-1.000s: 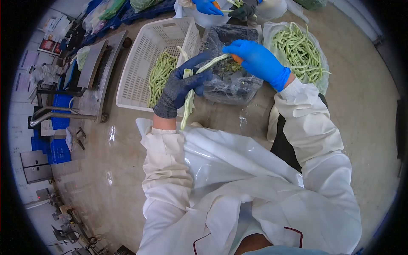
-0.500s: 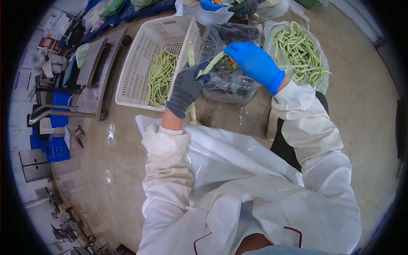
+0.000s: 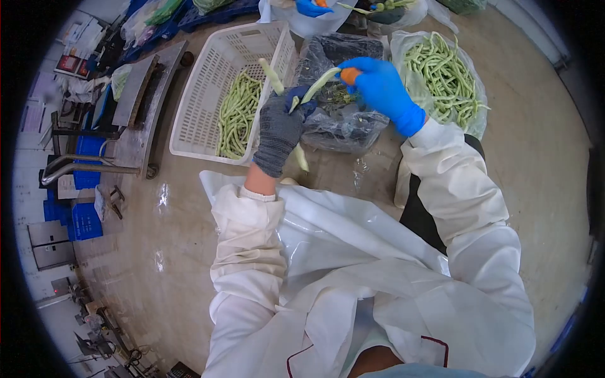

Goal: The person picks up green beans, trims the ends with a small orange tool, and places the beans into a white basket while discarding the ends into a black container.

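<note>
My left hand [image 3: 280, 129] wears a grey knitted glove with dark blue fingertips and is closed around several green beans [image 3: 271, 77]. One bean's lower end sticks out below the palm. Another pale green bean [image 3: 321, 85] stretches from the left fingertips to my right hand [image 3: 382, 90], which is in a blue glove. The right fingers are closed on an orange-handled tool [image 3: 350, 75], its working end hidden, and they touch that bean's far end. Both hands are over a plastic-lined dark crate [image 3: 343, 135] with green scraps inside.
A white perforated crate [image 3: 189, 120] holding green beans [image 3: 239, 113] stands left of my hands. On the right is a clear bag [image 3: 403, 47] full of long beans [image 3: 444, 79]. Another person's blue-gloved hand [image 3: 314, 7] shows at the top. A metal cart [image 3: 148, 113] stands farther left.
The beans in my left hand have tilted, their upper end leaning left. My right hand has turned and shifted slightly right, exposing more of the orange handle.
</note>
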### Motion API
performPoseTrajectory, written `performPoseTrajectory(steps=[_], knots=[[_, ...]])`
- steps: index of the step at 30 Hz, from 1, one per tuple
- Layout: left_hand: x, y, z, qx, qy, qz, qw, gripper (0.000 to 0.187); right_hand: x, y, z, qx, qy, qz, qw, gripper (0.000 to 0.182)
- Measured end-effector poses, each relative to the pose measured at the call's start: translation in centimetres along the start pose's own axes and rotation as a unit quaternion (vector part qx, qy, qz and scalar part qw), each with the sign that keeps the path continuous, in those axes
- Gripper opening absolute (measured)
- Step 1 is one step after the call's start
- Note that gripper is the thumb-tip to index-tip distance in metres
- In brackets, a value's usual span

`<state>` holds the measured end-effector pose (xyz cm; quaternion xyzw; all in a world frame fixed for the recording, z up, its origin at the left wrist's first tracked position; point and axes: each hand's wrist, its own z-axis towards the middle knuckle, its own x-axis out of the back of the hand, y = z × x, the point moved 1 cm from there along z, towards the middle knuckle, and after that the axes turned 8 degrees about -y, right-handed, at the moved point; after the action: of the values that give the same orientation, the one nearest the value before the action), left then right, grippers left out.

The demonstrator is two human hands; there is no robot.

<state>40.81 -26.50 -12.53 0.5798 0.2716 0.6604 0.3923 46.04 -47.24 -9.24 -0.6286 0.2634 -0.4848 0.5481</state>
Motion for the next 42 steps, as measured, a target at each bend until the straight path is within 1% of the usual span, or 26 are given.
performPoseTrajectory(steps=[1, 2, 3, 5, 6, 7, 8, 9, 11, 12, 15, 16, 18, 21, 24, 26, 30, 32, 33, 34, 36, 37, 39, 41, 42], knots=[[-0.2, 0.6, -0.1, 0.016, 0.004, -0.082, 0.997, 0.024, 0.0, 0.6, 0.2, 0.02, -0.02, 0.099, 0.995, 0.021], [-0.3, 0.9, -0.1, 0.031, 0.009, -0.163, 0.986, 0.024, -0.2, 1.8, 0.7, 0.039, -0.041, 0.196, 0.979, 0.023], [-0.1, 0.9, 0.0, 0.025, 0.012, -0.212, 0.977, 0.025, -0.3, 2.4, 0.9, 0.058, -0.061, 0.292, 0.953, 0.024], [0.7, 0.4, 0.6, 0.014, 0.02, -0.307, 0.951, 0.029, -0.6, 3.8, 1.1, -0.023, -0.065, 0.217, 0.974, 0.025], [1.6, 0.3, 0.8, 0.005, 0.042, -0.369, 0.929, 0.032, -0.8, 4.4, 1.2, -0.064, -0.067, 0.179, 0.979, 0.025], [2.8, 0.1, 1.1, -0.004, 0.063, -0.429, 0.901, 0.035, -0.4, 5.6, 1.4, -0.037, -0.049, 0.044, 0.997, 0.026], [4.1, -0.2, 1.3, -0.013, 0.085, -0.487, 0.869, 0.038, 0.2, 6.9, 1.6, -0.009, -0.031, -0.093, 0.995, 0.027], [5.0, -1.3, 1.4, -0.025, 0.079, -0.528, 0.845, 0.045, 0.5, 7.9, 2.0, 0.022, -0.011, -0.229, 0.973, 0.028], [5.8, -1.2, 1.1, -0.043, 0.083, -0.554, 0.827, 0.04, 0.2, 8.8, 2.6, 0.126, 0.112, -0.249, 0.954, 0.031], [6.1, -1.2, 1.0, -0.052, 0.085, -0.567, 0.818, 0.038, 0.0, 7.9, 2.6, 0.176, 0.172, -0.256, 0.935, 0.032], [5.6, -1.3, 0.9, -0.035, 0.07, -0.582, 0.809, 0.038, -0.5, 5.3, 1.9, 0.094, 0.061, -0.115, 0.987, 0.035], [5.4, -1.2, 0.9, -0.027, 0.065, -0.588, 0.806, 0.038, -0.9, 4.3, 1.5, 0.091, 0.004, -0.041, 0.995, 0.035], [5.2, -1.1, 1.0, -0.016, 0.062, -0.591, 0.804, 0.038, -1.7, 2.7, 1.1, 0.086, -0.108, 0.106, 0.985, 0.033], [5.0, -0.8, 1.1, -0.015, 0.046, -0.59, 0.806, 0.038, -2.3, 1.7, 0.7, 0.018, -0.188, 0.119, 0.975, 0.034], [4.6, -0.6, 1.0, -0.02, 0.026, -0.602, 0.798, 0.039, -2.4, 1.6, 0.6, -0.042, -0.187, 0.023, 0.981, 0.03], [4.2, -0.5, 0.9, -0.015, 0.025, -0.602, 0.798, 0.04, -2.5, 1.7, 0.3, -0.023, -0.189, -0.016, 0.982, 0.028], [3.6, 0.5, 0.9, 0.032, 0.06, -0.52, 0.852, 0.041, -2.8, 0.8, -0.4, 0.009, -0.182, -0.08, 0.98, 0.023], [3.3, 0.5, 0.8, 0.056, 0.072, -0.467, 0.879, 0.041, -3.4, 1.2, -0.7, 0.087, -0.162, -0.104, 0.977, 0.02], [3.3, 0.6, 0.8, 0.057, 0.071, -0.452, 0.888, 0.038, -3.7, 1.5, -0.8, 0.126, -0.152, -0.115, 0.974, 0.019], [3.1, 0.7, 0.7, 0.059, 0.071, -0.423, 0.902, 0.037, -4.2, 1.7, -1.1, 0.164, -0.172, -0.154, 0.959, 0.017], [2.6, 1.3, 0.3, 0.065, 0.073, -0.362, 0.927, 0.036, -5.2, 2.1, -1.5, 0.24, -0.212, -0.227, 0.92, 0.014], [2.3, 1.2, 0.3, 0.086, 0.064, -0.36, 0.927, 0.035, -5.4, 2.3, -1.5, 0.277, -0.216, -0.27, 0.896, 0.014], [2.4, 0.7, 0.3, 0.093, 0.025, -0.329, 0.939, 0.035, -5.8, 2.7, -1.4, 0.348, -0.222, -0.351, 0.841, 0.016], [2.8, -0.1, 0.2, 0.101, -0.028, -0.316, 0.943, 0.034, -3.6, 3.2, 0.4, 0.341, -0.07, -0.363, 0.864, 0.013], [2.7, -0.4, 0.0, 0.114, -0.05, -0.3, 0.946, 0.034, -2.1, 3.2, 1.2, 0.334, 0.006, -0.368, 0.868, 0.013]])
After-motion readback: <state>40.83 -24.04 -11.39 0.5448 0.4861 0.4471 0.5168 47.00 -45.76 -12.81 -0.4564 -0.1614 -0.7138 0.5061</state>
